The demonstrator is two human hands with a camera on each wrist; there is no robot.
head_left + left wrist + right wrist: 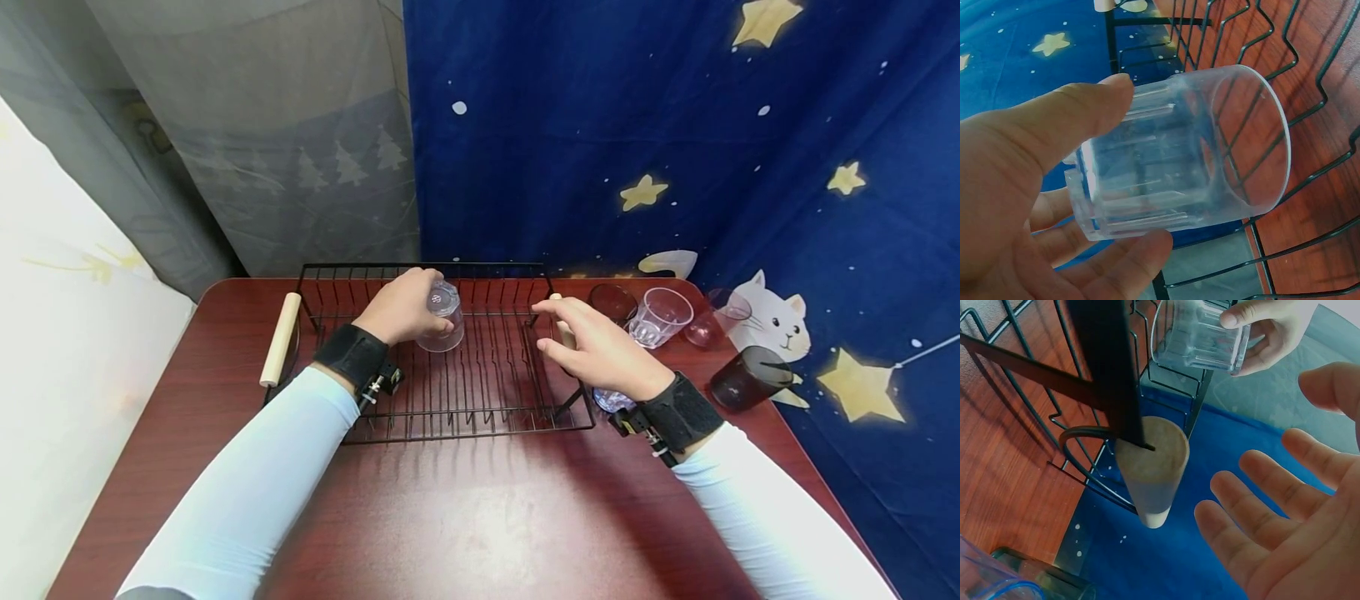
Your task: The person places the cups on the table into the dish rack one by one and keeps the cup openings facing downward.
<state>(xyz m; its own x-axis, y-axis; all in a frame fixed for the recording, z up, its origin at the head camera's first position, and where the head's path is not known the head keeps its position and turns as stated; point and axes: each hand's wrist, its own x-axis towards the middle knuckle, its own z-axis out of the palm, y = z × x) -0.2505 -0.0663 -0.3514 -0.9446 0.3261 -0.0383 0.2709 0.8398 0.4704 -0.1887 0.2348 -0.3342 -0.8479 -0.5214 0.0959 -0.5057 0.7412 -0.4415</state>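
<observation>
My left hand (pixel 405 308) grips a clear tumbler (pixel 1179 156) near its base, thumb on one side and fingers on the other. The tumbler is upside down, its mouth toward the wires of a black dish rack (pixel 465 435); whether the rim touches them I cannot tell. My right hand (pixel 600 350) is held with spread fingers and nothing in its grasp. It is nearest to the rack's right wooden handle (pixel 1154 462), and a gap between the two shows in the right wrist view.
Several cups stand right of the rack: a clear one (pixel 660 318), a pinkish one (pixel 716 323), a smoky dark one (pixel 750 379), and a bluish one (pixel 611 400) partly behind my right wrist. The left wooden handle (pixel 281 340) sticks out. Curtains (pixel 525 167) hang behind the table (pixel 465 517).
</observation>
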